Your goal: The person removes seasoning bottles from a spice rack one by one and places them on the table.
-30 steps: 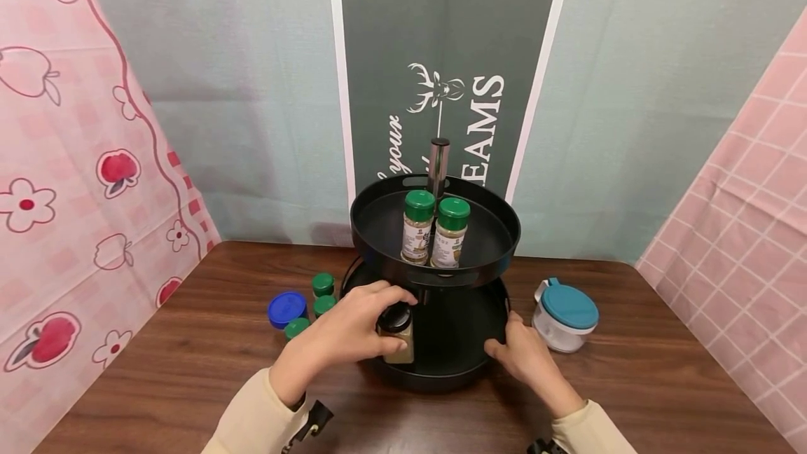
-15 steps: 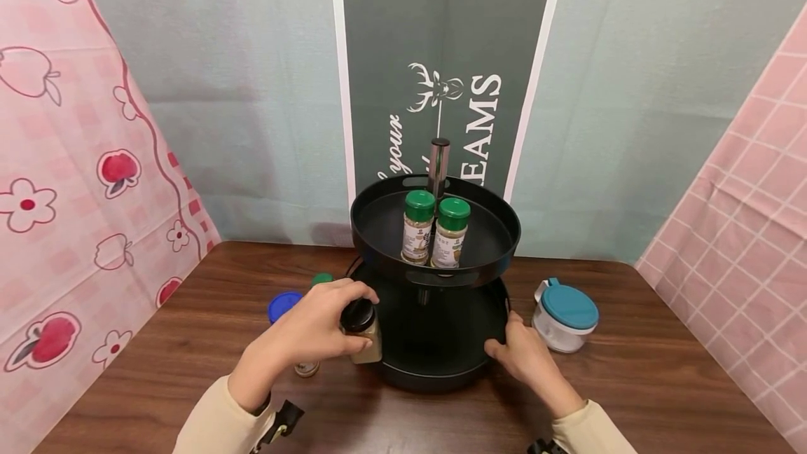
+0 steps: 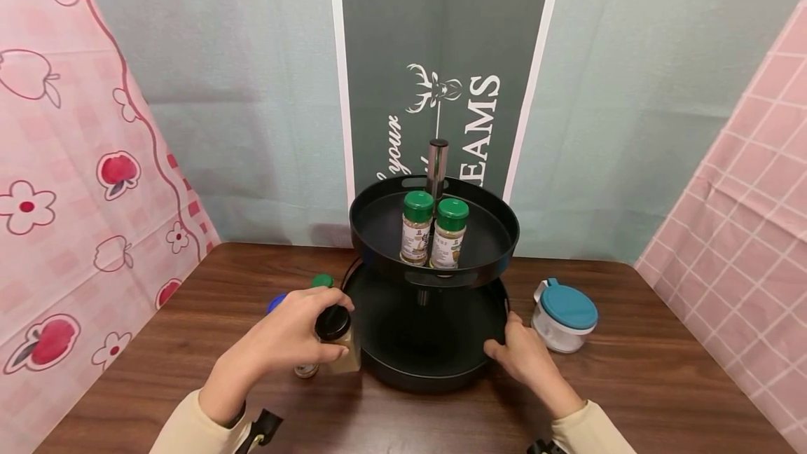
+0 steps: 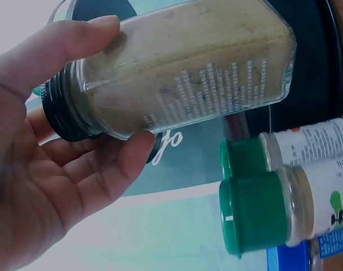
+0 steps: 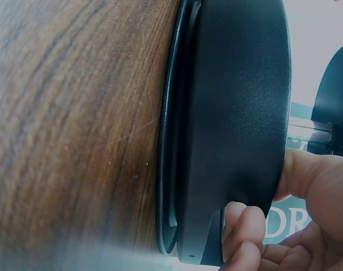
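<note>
My left hand [image 3: 286, 333] grips a square glass spice jar [image 3: 348, 354] with a black lid, just off the left front edge of the lower tray. In the left wrist view thumb and fingers are round the upper part of this jar [image 4: 194, 68], which holds a tan powder. My right hand [image 3: 523, 356] holds the right rim of the lower black tray [image 3: 422, 345] of a two-tier rack. Seen from the right wrist, fingers are at a cut-out handle in the tray's wall [image 5: 239, 101]. On the upper tray [image 3: 488, 240] two green-capped spice bottles [image 3: 415, 238] stand upright.
Left of the rack, a green-capped bottle [image 3: 322, 281] and a blue lid [image 3: 275, 302] show partly behind my left hand; green-capped bottles [image 4: 256, 217] appear larger in the left wrist view. A teal-lidded container [image 3: 569, 308] stands right of the rack on the wooden table [image 3: 630, 384].
My left hand has carried the black-lidded jar leftward, from over the lower tray to beside its left front edge. The right hand has stayed on the rim.
</note>
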`<control>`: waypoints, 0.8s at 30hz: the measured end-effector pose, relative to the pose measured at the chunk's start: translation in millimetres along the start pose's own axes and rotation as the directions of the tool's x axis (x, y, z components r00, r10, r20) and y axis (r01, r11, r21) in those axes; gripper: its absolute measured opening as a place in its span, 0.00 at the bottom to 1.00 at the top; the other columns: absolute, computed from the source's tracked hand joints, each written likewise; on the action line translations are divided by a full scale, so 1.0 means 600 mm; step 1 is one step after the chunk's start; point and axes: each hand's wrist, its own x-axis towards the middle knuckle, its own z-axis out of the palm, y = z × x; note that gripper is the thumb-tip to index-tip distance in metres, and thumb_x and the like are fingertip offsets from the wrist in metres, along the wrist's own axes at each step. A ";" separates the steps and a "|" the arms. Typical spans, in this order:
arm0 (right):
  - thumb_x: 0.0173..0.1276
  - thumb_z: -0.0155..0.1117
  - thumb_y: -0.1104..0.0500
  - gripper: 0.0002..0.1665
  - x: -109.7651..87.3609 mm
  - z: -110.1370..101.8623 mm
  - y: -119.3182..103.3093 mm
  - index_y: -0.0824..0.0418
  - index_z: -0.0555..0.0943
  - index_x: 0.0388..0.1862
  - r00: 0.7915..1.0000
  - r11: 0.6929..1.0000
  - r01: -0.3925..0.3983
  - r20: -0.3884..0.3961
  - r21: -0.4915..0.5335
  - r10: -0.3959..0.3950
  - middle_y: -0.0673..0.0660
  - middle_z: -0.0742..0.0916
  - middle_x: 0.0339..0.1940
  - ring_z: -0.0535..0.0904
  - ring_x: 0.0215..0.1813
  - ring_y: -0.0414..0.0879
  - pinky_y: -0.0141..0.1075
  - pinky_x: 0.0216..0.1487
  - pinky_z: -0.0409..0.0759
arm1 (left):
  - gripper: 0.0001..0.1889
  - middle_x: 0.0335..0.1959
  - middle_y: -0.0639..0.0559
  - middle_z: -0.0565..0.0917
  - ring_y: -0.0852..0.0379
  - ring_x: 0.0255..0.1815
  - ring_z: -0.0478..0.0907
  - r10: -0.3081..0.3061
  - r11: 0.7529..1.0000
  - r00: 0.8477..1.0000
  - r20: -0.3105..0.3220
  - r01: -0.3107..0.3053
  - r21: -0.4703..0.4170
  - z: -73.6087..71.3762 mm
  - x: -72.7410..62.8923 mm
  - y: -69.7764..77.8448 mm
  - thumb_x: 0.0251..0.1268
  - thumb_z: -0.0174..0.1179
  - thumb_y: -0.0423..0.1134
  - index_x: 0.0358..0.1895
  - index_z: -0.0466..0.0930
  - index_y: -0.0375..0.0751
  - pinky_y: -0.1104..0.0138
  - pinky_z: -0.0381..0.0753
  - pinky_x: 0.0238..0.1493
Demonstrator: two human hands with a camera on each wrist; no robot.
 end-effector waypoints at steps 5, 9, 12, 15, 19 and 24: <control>0.57 0.58 0.59 0.45 0.001 0.000 0.000 0.90 0.52 0.60 1.000 1.000 0.001 -0.003 0.000 -0.001 0.83 0.74 0.49 0.77 0.46 0.63 0.50 0.42 0.74 | 0.23 0.35 0.62 0.78 0.65 0.35 0.74 0.021 1.000 1.000 -0.017 -0.021 0.021 -0.005 -0.013 -0.004 0.34 0.75 0.39 0.40 0.77 0.46 0.66 0.74 0.36; 0.58 0.58 0.59 0.45 0.001 0.000 -0.001 0.90 0.52 0.61 1.000 1.000 0.002 0.001 0.004 -0.002 0.83 0.74 0.49 0.77 0.44 0.61 0.49 0.41 0.74 | 0.22 0.33 0.64 0.77 0.65 0.33 0.73 0.011 1.000 1.000 -0.013 -0.011 -0.001 -0.009 -0.028 -0.009 0.34 0.75 0.38 0.38 0.76 0.49 0.67 0.74 0.34; 0.58 0.58 0.59 0.44 0.001 -0.001 -0.002 0.90 0.52 0.61 1.000 1.000 0.001 0.004 0.008 -0.001 0.83 0.73 0.49 0.77 0.43 0.60 0.49 0.40 0.74 | 0.22 0.33 0.65 0.76 0.65 0.33 0.73 -0.003 1.000 1.000 -0.009 0.003 -0.019 -0.011 -0.039 -0.013 0.34 0.75 0.39 0.38 0.76 0.51 0.67 0.74 0.34; 0.58 0.58 0.59 0.44 0.001 -0.001 -0.001 0.90 0.52 0.60 1.000 1.000 0.001 0.004 0.009 -0.001 0.83 0.73 0.49 0.77 0.43 0.60 0.49 0.40 0.74 | 0.23 0.33 0.67 0.76 0.65 0.33 0.73 -0.010 1.000 1.000 -0.015 0.010 -0.014 -0.014 -0.049 -0.018 0.33 0.76 0.39 0.38 0.76 0.51 0.67 0.74 0.34; 0.57 0.58 0.59 0.44 0.001 0.000 -0.001 0.90 0.52 0.60 1.000 1.000 0.001 -0.001 0.006 -0.001 0.83 0.73 0.49 0.77 0.44 0.61 0.49 0.40 0.74 | 0.23 0.32 0.68 0.76 0.66 0.31 0.73 -0.026 1.000 1.000 -0.012 0.026 -0.016 -0.018 -0.061 -0.024 0.32 0.76 0.40 0.37 0.76 0.52 0.68 0.74 0.33; 0.57 0.58 0.59 0.45 0.002 0.001 0.000 0.89 0.52 0.61 1.000 1.000 -0.007 0.000 0.002 0.007 0.83 0.74 0.49 0.77 0.45 0.61 0.49 0.41 0.74 | 0.24 0.30 0.67 0.75 0.66 0.29 0.72 -0.072 0.997 0.997 0.013 0.073 -0.032 -0.023 -0.078 -0.030 0.32 0.77 0.41 0.37 0.75 0.53 0.68 0.74 0.31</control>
